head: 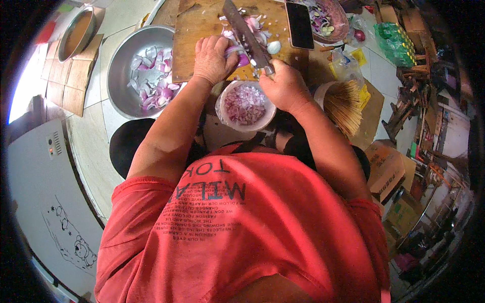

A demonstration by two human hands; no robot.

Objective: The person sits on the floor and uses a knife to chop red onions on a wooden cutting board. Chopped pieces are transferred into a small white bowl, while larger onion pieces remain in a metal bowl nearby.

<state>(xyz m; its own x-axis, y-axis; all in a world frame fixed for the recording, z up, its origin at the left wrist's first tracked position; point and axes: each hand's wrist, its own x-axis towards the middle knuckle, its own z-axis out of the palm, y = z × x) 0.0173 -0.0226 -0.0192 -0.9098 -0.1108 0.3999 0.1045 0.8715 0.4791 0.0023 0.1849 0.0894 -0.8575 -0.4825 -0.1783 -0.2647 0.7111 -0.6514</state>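
Note:
My left hand [215, 58] presses a piece of red onion [241, 60] against the wooden cutting board [189, 22]. In my right hand [285, 85] is the handle of a broad kitchen knife [248, 36], its blade slanting away over the board beside the onion. Cut onion pieces [255, 23] lie past the blade, and a white onion chunk [274, 47] sits to its right. Below the board's near edge stands a white bowl [269, 117] of finely chopped onion [245, 102]. To the left, a large metal basin [125, 102] holds peeled onion pieces [161, 92].
A smartphone [299, 24] lies on the board's right edge. Beyond it is a reddish basin [343, 26] with onion scraps. A bundle of thin sticks [343, 108] stands at right, near cardboard boxes [386, 166]. At far left, a metal bowl [77, 34] of brownish liquid rests on cardboard [72, 81].

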